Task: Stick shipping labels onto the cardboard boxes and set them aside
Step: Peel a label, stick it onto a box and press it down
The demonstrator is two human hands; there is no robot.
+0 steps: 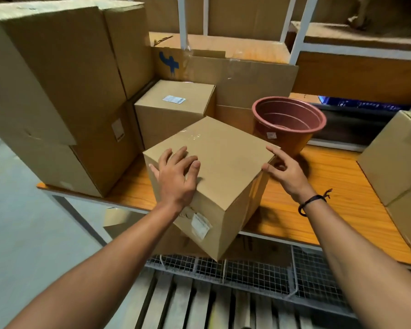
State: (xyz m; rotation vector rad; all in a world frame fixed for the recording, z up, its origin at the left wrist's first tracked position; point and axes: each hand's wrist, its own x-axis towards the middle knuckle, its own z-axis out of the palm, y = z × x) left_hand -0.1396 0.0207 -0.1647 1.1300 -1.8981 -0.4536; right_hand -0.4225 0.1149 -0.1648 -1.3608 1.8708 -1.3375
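We are finding the left hand (176, 176) lying spread on the top face of the box (226, 162), near its left corner, fingers fanned and pressing flat. The right hand (286, 172) is bracing the box's right corner. Its forefinger is lying along the top edge and its thumb is touching the corner below, while the other fingers are loosely bent and holding nothing. Neither hand is pinching anything, and no loose label is showing in either.

The box is sitting skewed at the front edge of the bench (330, 210), with one corner pointing toward us and its near part hanging out past that edge.

We are judging the step in hand to be the setting aside of an already labelled box. A white label (201, 225) is showing low on its left-facing side, beneath the left wrist, its print too blurred to read. In our judgement the next move is calling for a firmer two-sided hold before any shifting, since the overhang is leaving the box liable to tip forward.

The box is looking plain brown and square-edged, with clear tape (192, 136) glinting on its top seam and a scuffed patch beside the label. A second box (166, 119), labelled on top, is standing behind it. A brown flower pot (287, 124) is standing just behind the right corner; whether it is touching, we cannot tell.
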